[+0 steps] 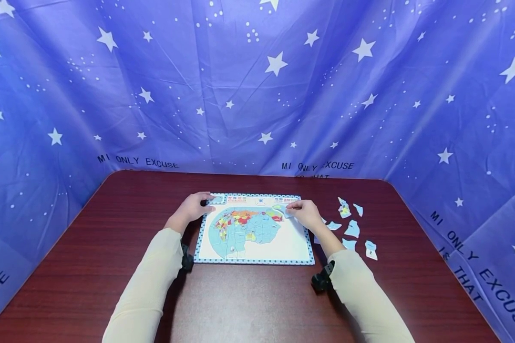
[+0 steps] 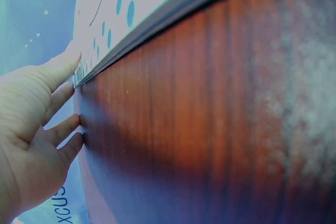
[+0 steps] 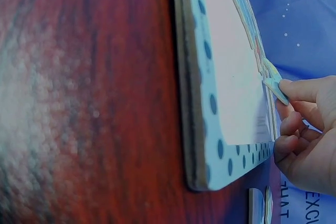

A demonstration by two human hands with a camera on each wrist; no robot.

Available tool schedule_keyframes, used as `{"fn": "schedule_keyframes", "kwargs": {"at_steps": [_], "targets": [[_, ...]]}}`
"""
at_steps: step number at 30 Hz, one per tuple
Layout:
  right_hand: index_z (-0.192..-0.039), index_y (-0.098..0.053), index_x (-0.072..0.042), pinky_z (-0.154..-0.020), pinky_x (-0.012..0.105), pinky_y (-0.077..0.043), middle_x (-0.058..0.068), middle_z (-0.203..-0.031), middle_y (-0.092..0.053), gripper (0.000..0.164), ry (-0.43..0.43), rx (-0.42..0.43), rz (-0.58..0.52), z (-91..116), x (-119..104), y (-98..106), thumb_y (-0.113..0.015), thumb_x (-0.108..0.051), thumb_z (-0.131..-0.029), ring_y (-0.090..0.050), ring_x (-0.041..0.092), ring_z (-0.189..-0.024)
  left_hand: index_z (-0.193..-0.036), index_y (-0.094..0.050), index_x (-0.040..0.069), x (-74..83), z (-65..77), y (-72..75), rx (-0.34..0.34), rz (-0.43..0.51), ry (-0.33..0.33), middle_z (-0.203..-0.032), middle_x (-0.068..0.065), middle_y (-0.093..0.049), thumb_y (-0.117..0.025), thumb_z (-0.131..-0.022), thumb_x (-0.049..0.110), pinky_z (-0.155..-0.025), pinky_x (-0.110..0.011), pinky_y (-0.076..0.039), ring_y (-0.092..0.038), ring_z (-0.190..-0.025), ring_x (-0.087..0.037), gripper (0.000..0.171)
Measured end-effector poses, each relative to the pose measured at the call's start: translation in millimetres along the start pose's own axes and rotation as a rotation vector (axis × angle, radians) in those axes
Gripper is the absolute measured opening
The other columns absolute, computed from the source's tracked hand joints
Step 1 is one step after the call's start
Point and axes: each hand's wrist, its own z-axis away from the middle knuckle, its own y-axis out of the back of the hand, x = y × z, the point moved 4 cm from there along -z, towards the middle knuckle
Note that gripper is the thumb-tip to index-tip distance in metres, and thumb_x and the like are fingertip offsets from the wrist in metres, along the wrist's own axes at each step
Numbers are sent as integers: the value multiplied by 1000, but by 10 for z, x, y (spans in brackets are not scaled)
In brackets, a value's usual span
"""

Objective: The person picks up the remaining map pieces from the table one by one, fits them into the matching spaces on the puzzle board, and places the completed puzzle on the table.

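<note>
A world map puzzle board (image 1: pixel 257 261) with a blue dotted border lies on the table, its left and middle filled with map pieces. My left hand (image 1: pixel 193 206) rests at the board's upper left corner, fingers fairly straight. In the left wrist view the thumb of that hand (image 2: pixel 34 124) lies along the board's edge (image 2: pixel 131 17), the lower fingertips close to the tabletop. Over the upper right of the board, my right hand (image 1: pixel 305 212) pinches a light blue puzzle piece (image 3: pixel 275 83) between thumb and fingers. The piece is tilted beside the map's right edge.
Right of the board lie several loose puzzle pieces, among them a blue one (image 1: pixel 352 229), a yellow-and-blue one (image 1: pixel 343 208) and a white-and-blue one (image 1: pixel 371 250). Blue star-printed curtains (image 1: pixel 257 95) hang behind the dark red table (image 1: pixel 111 247) and along its sides.
</note>
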Motion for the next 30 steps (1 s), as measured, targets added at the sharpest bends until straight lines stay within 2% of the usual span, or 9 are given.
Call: {"fn": "schedule_keyframes", "kwargs": {"at_steps": [11,21,30], "targets": [[-98,-73,-9,-63,24,-41,8,-100,-68,18,18,-9,74,22,-21,-14,-65,-22,-87,-55,17,-79,-135,-51,5,13,12,9,4,8,5,-149,-15,-35,-61,-91,24,-111,-50,-30,-28,-139,-35,49],[-97,-73,-10,-62,24,-41,6,-92,-69,18,21,-30,91,26,-10,-24,-66,-23,-86,-57,16,-76,-136,-50,6,-8,10,-18,2,24,27,-150,-15,-34,-61,-91,24,-110,-50,-31,-28,-139,-35,49],[-97,-73,-9,-62,24,-42,7,-91,-68,18,30,-35,102,25,-20,-20,-66,-22,-86,-56,15,-75,-135,-50,5,-8,1,-13,4,26,19,-150,-14,-35,-61,-91,24,-111,-49,-31,-28,-139,-35,49]]}}
